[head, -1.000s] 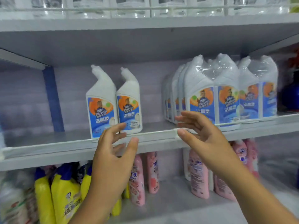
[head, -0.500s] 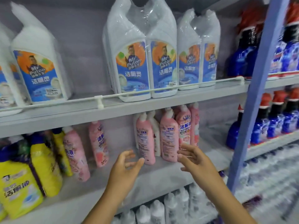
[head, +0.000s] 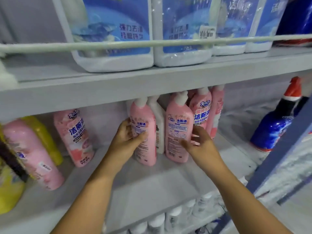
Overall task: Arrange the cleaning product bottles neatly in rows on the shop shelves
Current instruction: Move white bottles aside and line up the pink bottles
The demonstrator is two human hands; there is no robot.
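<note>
Two pink bottles with white caps stand side by side at the middle of the grey shelf [head: 148,183]. My left hand [head: 125,138] grips the left pink bottle [head: 144,120], thumb across its label and fingers round its left side. My right hand [head: 200,143] holds the right pink bottle [head: 178,125], thumb on its front and fingers curled at its right side. A white bottle [head: 159,129] stands between the two, set further back. More pink bottles [head: 201,108] stand behind on the right.
Another pink bottle [head: 76,135] stands to the left, and one [head: 28,154] leans at the far left among yellow bottles [head: 45,137]. A blue bottle with a red cap [head: 273,132] and a blue shelf post [head: 278,157] are on the right. Wrapped white bottles [head: 114,39] fill the shelf above.
The view dropped from the upper shelf to the one below. Both hands moved in from open air and took hold of the two pink bottles.
</note>
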